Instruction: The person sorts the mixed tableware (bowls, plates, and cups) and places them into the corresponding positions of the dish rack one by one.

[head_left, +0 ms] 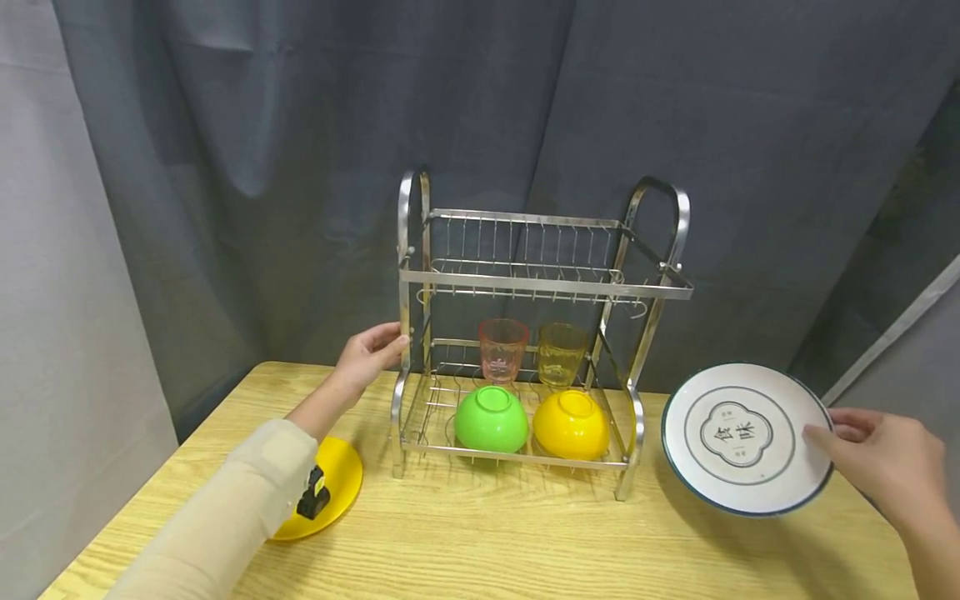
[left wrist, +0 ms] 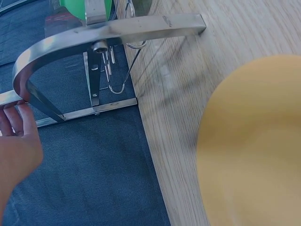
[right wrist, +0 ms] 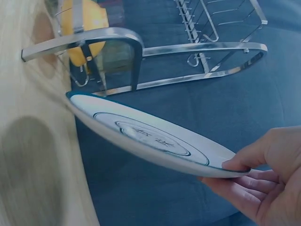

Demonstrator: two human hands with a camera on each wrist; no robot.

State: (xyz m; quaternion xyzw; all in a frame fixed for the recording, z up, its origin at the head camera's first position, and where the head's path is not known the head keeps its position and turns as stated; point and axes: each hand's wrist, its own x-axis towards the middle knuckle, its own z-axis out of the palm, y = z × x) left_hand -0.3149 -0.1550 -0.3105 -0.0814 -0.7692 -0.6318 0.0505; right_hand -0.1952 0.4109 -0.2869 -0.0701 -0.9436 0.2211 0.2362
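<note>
A two-tier metal dish rack [head_left: 546, 285] stands on the wooden table. My left hand [head_left: 367, 358] holds its left upright, thumb in front; in the left wrist view the fingers [left wrist: 18, 121] are at the metal bar. On the right, my right hand [head_left: 888, 458] pinches the rim of a white plate [head_left: 693, 433] with a dark blue edge and printed characters. Thumb on the face and fingers beneath, it keeps the plate [right wrist: 141, 136] tilted in the air beside the rack.
On the lower tier sit an upside-down green bowl [head_left: 491, 419], an upside-down yellow bowl [head_left: 572, 425], a pink cup [head_left: 502, 348] and a yellow cup [head_left: 562, 354]. A yellow plate [head_left: 343, 479] with a black object [head_left: 313, 496] lies under my left forearm. A dark curtain [head_left: 300, 167] hangs behind.
</note>
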